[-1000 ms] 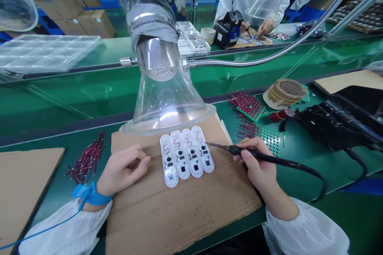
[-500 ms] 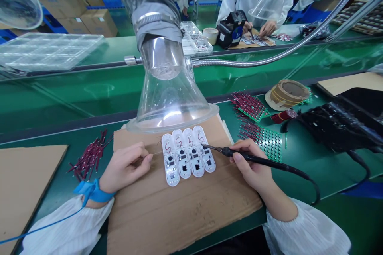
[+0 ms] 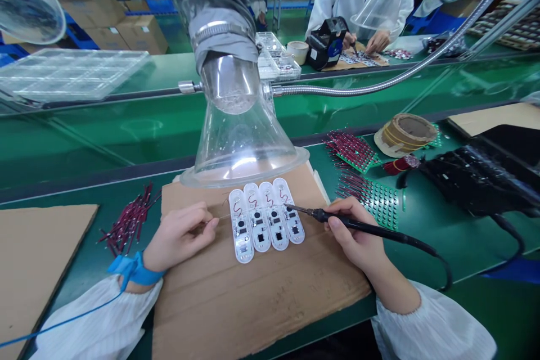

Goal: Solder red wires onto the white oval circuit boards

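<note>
- The iron (image 3: pixel 379 230) has slid left since a second ago. Its tip was then clear of the row on the right. It now rests on the upper part of the rightmost of the four cases (image 3: pixel 265 225), by the red coiled wire there, and has barely shifted in the last half second.
- By my reading, the soldering is now at contact on that last case.
- The right hand (image 3: pixel 358 242) grips the iron like a pen, fingers closed on the black handle, just right of the cases.
- The left hand (image 3: pixel 179 236) is curled, pinching a thin solder wire (image 3: pixel 221 218) that points at the leftmost case; it has hardly moved.
- The cases lie side by side on cardboard (image 3: pixel 253 304), just in front of the clear hood (image 3: pixel 244 146).
- Red wires (image 3: pixel 129 222) lie left of the left hand; green boards (image 3: pixel 373 197) lie beyond the right hand.
</note>
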`<act>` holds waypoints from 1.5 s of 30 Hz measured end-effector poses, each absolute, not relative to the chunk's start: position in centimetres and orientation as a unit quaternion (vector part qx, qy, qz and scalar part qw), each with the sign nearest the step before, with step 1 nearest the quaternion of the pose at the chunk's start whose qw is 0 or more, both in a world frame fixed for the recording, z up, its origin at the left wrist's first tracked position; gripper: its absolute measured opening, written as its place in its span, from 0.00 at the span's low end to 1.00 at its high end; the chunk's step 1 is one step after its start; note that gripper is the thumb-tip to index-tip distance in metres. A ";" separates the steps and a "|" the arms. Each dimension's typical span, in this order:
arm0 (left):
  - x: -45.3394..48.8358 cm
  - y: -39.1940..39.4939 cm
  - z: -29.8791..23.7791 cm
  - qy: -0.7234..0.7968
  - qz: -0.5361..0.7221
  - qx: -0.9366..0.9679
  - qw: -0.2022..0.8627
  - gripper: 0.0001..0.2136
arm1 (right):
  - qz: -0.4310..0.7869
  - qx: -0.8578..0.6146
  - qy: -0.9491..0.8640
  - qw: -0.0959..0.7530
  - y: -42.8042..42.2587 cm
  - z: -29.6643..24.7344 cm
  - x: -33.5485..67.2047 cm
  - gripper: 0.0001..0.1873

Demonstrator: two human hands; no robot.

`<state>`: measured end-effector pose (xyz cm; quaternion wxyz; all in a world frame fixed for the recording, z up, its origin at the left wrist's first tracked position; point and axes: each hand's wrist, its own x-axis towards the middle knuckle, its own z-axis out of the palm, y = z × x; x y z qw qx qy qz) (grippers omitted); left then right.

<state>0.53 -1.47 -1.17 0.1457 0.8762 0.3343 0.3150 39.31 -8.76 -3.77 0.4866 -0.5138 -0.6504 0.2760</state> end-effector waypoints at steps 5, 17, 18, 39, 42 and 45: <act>0.7 -1.5 -1.1 0.338 0.302 0.880 0.143 0.12 | 0.278 -0.507 -0.651 0.492 -8.6 -3.9 39.4 0.07; -0.2 -1.3 -1.2 0.348 0.399 0.829 0.181 0.13 | 0.274 -0.508 -0.566 0.589 -9.6 -1.8 35.6 0.10; -0.2 -1.3 -1.2 0.348 0.400 0.828 0.182 0.13 | 0.274 -0.514 -0.570 0.580 -9.6 -2.1 35.5 0.11; 0.5 -1.3 -0.5 0.339 0.377 0.848 0.158 0.13 | 0.263 -0.538 -0.617 0.510 -8.9 -2.9 35.7 0.14; 0.5 -1.2 -0.6 0.338 0.375 0.849 0.157 0.13 | 0.259 -0.537 -0.619 0.511 -9.0 -2.8 35.7 0.13; 0.6 -1.2 -0.7 0.329 0.372 0.853 0.162 0.12 | 0.262 -0.534 -0.622 0.510 -9.0 -2.9 35.7 0.11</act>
